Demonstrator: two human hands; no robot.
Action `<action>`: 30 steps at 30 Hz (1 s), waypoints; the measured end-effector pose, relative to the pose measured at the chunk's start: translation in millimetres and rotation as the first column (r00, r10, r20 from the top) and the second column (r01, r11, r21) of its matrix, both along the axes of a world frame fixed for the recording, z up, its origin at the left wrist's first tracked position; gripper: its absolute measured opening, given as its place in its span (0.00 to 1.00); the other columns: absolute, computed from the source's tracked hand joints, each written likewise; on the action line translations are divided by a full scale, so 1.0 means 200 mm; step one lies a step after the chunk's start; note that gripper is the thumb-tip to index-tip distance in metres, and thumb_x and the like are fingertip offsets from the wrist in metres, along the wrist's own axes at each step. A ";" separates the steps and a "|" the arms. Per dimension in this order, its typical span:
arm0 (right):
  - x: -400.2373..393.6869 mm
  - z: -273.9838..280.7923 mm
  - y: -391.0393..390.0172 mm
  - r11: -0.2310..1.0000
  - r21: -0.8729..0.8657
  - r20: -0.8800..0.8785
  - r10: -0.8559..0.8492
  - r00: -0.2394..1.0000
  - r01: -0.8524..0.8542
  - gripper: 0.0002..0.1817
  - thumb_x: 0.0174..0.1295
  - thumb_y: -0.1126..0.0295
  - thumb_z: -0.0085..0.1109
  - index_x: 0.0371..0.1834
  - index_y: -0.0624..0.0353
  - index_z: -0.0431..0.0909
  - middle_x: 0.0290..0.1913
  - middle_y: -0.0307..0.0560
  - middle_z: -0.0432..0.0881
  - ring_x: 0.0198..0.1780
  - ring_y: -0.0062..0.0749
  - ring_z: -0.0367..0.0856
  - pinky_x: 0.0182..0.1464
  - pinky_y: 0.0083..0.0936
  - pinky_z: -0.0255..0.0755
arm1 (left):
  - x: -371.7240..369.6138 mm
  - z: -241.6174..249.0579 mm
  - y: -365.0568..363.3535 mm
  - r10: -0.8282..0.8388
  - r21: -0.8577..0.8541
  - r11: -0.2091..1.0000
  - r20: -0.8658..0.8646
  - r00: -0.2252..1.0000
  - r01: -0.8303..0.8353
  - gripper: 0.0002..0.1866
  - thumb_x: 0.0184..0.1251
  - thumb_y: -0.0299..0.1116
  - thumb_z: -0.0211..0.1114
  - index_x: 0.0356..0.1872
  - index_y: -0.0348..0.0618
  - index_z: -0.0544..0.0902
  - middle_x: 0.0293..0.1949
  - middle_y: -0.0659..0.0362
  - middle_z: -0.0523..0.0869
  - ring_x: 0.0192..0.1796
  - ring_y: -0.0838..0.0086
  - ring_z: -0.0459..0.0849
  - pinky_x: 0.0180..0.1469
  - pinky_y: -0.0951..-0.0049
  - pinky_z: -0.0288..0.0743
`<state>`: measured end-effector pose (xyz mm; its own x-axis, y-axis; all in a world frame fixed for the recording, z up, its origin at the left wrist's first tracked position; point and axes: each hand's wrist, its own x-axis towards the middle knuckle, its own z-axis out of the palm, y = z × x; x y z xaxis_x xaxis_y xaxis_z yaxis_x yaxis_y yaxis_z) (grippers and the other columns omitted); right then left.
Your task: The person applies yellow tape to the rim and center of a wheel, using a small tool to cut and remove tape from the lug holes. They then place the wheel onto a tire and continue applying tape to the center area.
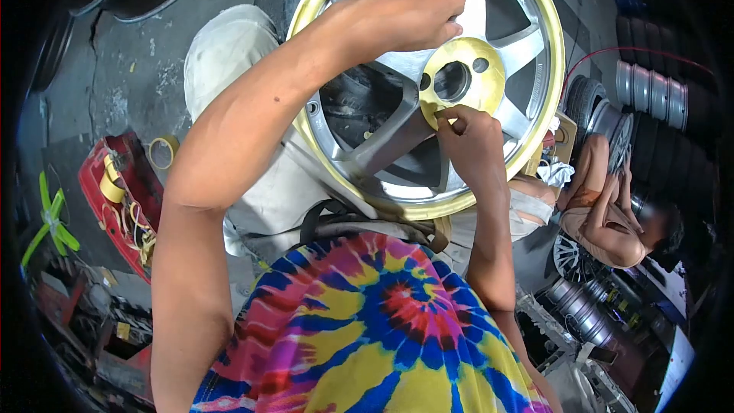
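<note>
A silver five-spoke wheel rim lies across my lap, with yellow masking tape around its outer lip. The round hub in the middle is covered in the same yellow. My left hand is closed over the upper spoke, above the hub; its curled fingers hide whatever is in them. At the hub's lower edge, my right hand has thumb and forefinger pinched together, touching the yellow covering beside a bolt hole. What lies between those fingertips is too small to make out.
Left on the floor are a red container with tape and scraps in it, a tape roll and a green star-shaped object. At right, another person sits by a wheel. More rims are stacked behind.
</note>
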<state>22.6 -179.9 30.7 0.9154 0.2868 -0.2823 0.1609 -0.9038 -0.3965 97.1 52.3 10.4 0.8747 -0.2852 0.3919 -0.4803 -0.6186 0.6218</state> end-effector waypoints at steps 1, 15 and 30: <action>0.00 0.00 0.00 0.998 0.020 -0.039 -0.052 0.998 0.053 0.10 0.64 0.72 0.66 0.43 0.68 0.90 0.20 0.52 0.84 0.19 0.29 0.81 0.29 0.30 0.73 | 0.00 -0.01 0.00 0.004 -0.003 1.000 0.040 0.999 -0.003 0.13 0.66 0.36 0.73 0.32 0.33 0.88 0.32 0.41 0.89 0.41 0.45 0.90 0.44 0.52 0.82; 0.00 -0.03 0.03 0.991 -0.113 0.064 0.083 0.994 -0.075 0.09 0.62 0.71 0.68 0.41 0.65 0.90 0.28 0.59 0.87 0.27 0.51 0.86 0.36 0.38 0.78 | 0.02 -0.01 -0.01 0.002 0.039 0.999 -0.007 1.000 -0.002 0.12 0.65 0.36 0.73 0.33 0.34 0.88 0.32 0.42 0.89 0.41 0.46 0.90 0.45 0.52 0.83; 0.01 0.07 -0.02 0.998 -0.042 -0.140 -0.049 0.989 0.043 0.08 0.62 0.75 0.68 0.43 0.64 0.90 0.26 0.56 0.86 0.25 0.45 0.86 0.33 0.37 0.76 | 0.01 0.00 0.00 0.003 0.036 0.999 -0.029 1.000 -0.002 0.13 0.66 0.36 0.72 0.35 0.33 0.88 0.33 0.40 0.89 0.40 0.45 0.91 0.45 0.51 0.83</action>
